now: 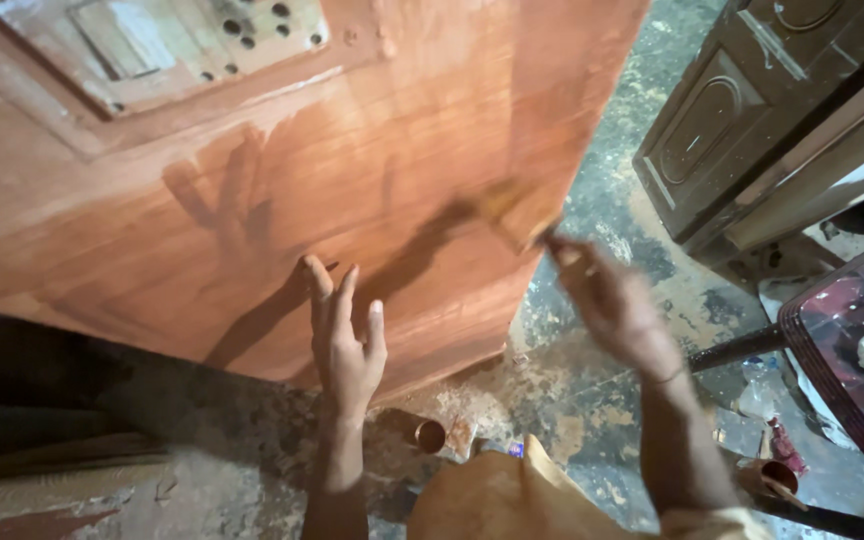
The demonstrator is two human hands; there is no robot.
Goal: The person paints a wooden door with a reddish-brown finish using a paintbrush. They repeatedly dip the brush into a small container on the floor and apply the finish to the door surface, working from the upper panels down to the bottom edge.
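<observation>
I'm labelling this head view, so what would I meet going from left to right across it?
Reddish-brown wooden panel → left hand with fingertips on the panel → right hand holding a blurred brush at the panel's right edge → dark carved door → maroon table at the right edge.

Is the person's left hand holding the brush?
No, the left hand rests open-fingered against the reddish wooden door, while the right hand holds the blurred brush.

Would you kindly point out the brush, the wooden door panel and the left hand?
brush [514,212], head view, on its blurred bristle end.
wooden door panel [132,200], head view, on its stained face.
left hand [347,345], head view, on its back.
</observation>
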